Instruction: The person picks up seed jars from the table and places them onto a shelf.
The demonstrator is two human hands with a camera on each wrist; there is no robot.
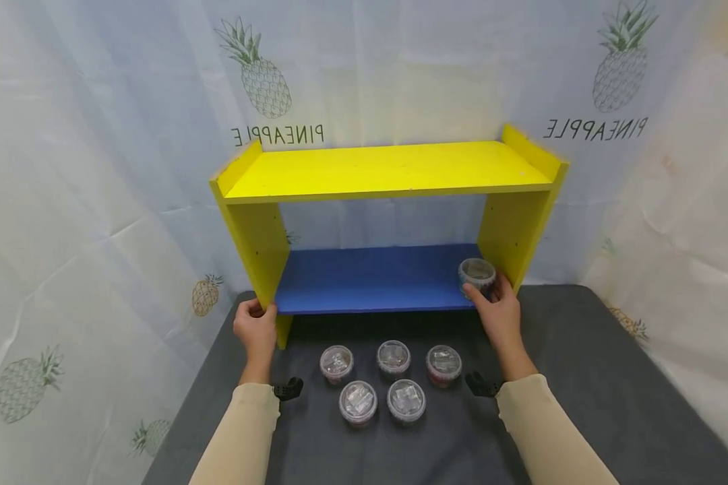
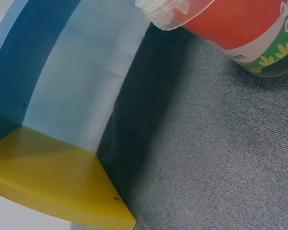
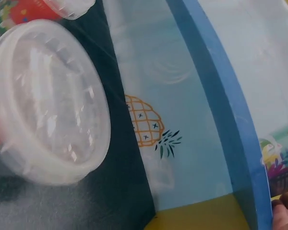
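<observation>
A yellow and blue shelf unit (image 1: 394,168) stands at the back of the dark table. My right hand (image 1: 502,316) grips a round clear plastic tub (image 1: 477,269) at the right end of the blue shelf board (image 1: 370,279). In the right wrist view, fingertips (image 3: 285,213) show beside that tub's patterned side (image 3: 282,160). My left hand (image 1: 257,330) holds the lower front edge of the yellow left side panel (image 1: 257,249); the left wrist view does not show its fingers.
Several lidded tubs stand on the table in front of the shelf, among them a front tub (image 1: 358,402) and a right tub (image 1: 443,364). A red-filled tub (image 2: 240,28) shows in the left wrist view. A pineapple-print curtain (image 1: 400,74) hangs behind.
</observation>
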